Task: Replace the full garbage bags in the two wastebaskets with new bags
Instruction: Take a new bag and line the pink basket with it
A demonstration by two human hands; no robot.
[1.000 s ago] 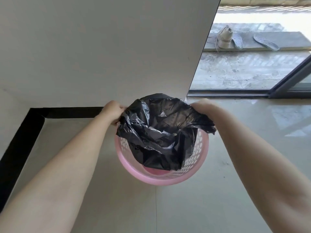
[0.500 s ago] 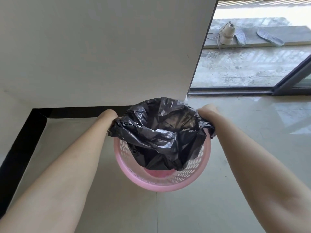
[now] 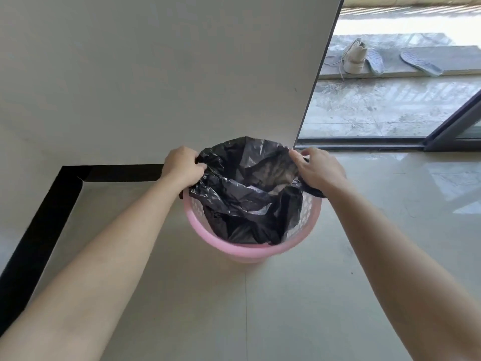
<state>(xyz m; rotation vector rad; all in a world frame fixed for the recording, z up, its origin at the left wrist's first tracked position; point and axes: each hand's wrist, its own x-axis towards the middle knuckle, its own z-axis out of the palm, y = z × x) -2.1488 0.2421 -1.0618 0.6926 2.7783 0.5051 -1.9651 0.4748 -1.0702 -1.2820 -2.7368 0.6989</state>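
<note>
**Black liner half seated in the pink basket, both hands on the rim**

Head cam, looking straight down the arms. A pink plastic wastebasket (image 3: 244, 250) with perforated sides stands on the glossy tiled floor (image 3: 286, 308), close to the plain wall (image 3: 156, 74). A crumpled black garbage bag (image 3: 250, 194) sits inside it with its mouth open and facing up. Most of the plastic is sunk into the basket, and the near part of the pink rim is bare.

The left hand (image 3: 182, 165) is at the bag's left edge. Its fingers (image 3: 199, 166) are curled tight around a bunch of the plastic, right over the basket's left rim, so that's a proper clenched grasp on the bag.

The right hand (image 3: 318, 170) is on the opposite edge, thumb and fingers nipping the plastic at the far right of the opening. A flap of bag hangs out over the right rim just under that hand. Between the two hands the mouth of the bag is spread wide, and the far edge stands up a bit above the basket.

Other stuff: a black baseboard strip (image 3: 52, 204) runs along the bottom of the wall on the left. Through the opening at upper right, past a dark sliding door frame (image 3: 453, 123), a pale sneaker (image 3: 354, 58) stands on a ledge outside with two loose insoles (image 3: 420, 62) lying beside it.
</note>
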